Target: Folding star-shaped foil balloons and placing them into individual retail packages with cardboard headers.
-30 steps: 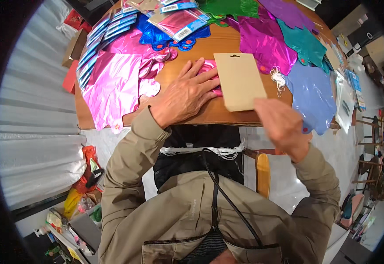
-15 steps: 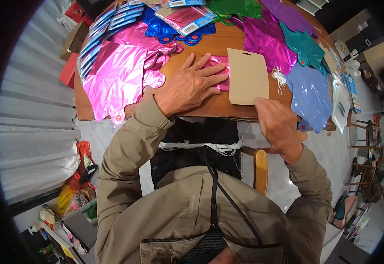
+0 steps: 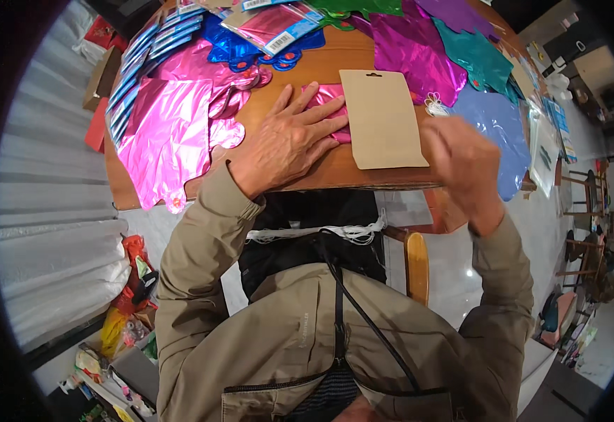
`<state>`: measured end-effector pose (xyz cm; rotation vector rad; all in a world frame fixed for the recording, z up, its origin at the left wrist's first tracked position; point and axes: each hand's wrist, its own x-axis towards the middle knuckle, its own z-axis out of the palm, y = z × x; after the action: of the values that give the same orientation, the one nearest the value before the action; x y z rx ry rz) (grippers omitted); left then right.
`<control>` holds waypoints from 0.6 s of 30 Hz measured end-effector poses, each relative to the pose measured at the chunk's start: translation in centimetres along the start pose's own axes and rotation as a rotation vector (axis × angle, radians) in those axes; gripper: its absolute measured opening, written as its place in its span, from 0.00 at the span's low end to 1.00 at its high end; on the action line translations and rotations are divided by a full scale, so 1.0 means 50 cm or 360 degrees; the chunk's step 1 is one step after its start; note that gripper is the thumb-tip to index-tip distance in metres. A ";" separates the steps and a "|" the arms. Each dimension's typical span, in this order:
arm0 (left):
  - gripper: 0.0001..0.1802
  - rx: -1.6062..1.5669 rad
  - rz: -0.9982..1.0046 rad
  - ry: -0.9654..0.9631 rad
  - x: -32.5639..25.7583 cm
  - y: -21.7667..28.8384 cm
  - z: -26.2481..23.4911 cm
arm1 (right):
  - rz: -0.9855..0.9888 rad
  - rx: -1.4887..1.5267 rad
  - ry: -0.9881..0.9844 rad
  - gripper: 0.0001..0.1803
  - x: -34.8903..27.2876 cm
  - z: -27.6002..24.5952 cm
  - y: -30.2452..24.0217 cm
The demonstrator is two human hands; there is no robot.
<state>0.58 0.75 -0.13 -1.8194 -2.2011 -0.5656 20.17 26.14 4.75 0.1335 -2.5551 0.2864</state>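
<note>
My left hand lies flat with its fingers spread over a folded pink foil balloon, pressing it to the table. The balloon's right end meets or passes under a beige card with a hang slot at its top; I cannot tell which. Just right of the card, my right hand is raised over the table edge, its curled fingers smeared by motion. Beyond those fingers a small coil of white string rests beside a pale blue foil balloon. Whether the right hand holds anything is hidden.
Flat pink balloons and stacked packages cover the table's left. Blue balloons and a packaged pink one lie at the back. Magenta and teal balloons lie right. A wooden chair stands below the table edge.
My right hand has left the card's lower right corner and moved right and slightly up, towards the string. My left hand stays on the pink balloon. The whole view has shifted slightly.
</note>
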 end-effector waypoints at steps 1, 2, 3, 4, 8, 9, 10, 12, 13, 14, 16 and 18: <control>0.25 0.0006 0.0000 -0.0003 0.000 -0.001 0.000 | 0.0114 -0.0200 0.0024 0.10 0.014 0.000 0.018; 0.25 0.0013 -0.0001 -0.0007 0.000 -0.001 0.000 | 0.0227 -0.0398 0.0046 0.08 0.026 0.002 0.038; 0.25 0.0011 0.0011 -0.0008 0.002 -0.001 0.000 | 0.0259 -0.0485 -0.0018 0.08 0.027 0.010 0.070; 0.25 -0.0002 0.0012 -0.0011 0.003 -0.001 0.000 | 0.0289 -0.0569 -0.0083 0.07 0.021 0.019 0.101; 0.25 -0.0041 -0.0010 -0.0016 0.005 -0.002 0.005 | 0.0349 -0.0424 -0.0197 0.09 0.015 0.028 0.163; 0.25 -0.0040 -0.0004 -0.0017 0.007 -0.001 0.004 | 0.0373 -0.0394 -0.0168 0.09 0.016 0.025 0.169; 0.25 -0.0038 -0.0009 -0.0020 0.005 -0.001 0.003 | 0.0367 -0.0385 -0.0175 0.09 0.032 0.017 0.149; 0.25 -0.0034 -0.0015 -0.0028 0.001 -0.003 0.002 | 0.0794 0.0232 -0.0203 0.08 0.063 -0.006 0.097; 0.25 -0.0037 -0.0016 -0.0028 0.001 -0.002 0.002 | 0.0824 0.0409 -0.0222 0.07 0.072 -0.011 0.074; 0.25 -0.0040 -0.0018 -0.0027 0.000 -0.001 0.002 | 0.0852 0.0586 -0.0241 0.06 0.078 -0.010 0.052; 0.25 -0.0048 -0.0013 -0.0026 0.002 -0.002 0.003 | 0.0876 0.0753 -0.0307 0.04 0.079 0.007 0.013; 0.25 -0.0051 -0.0018 -0.0026 0.001 -0.004 0.003 | 0.0890 0.0922 -0.0379 0.02 0.072 0.024 -0.010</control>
<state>0.37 0.83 -0.25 -1.8348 -2.2267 -0.5939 16.59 25.27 5.80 -0.3608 -2.6149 1.2865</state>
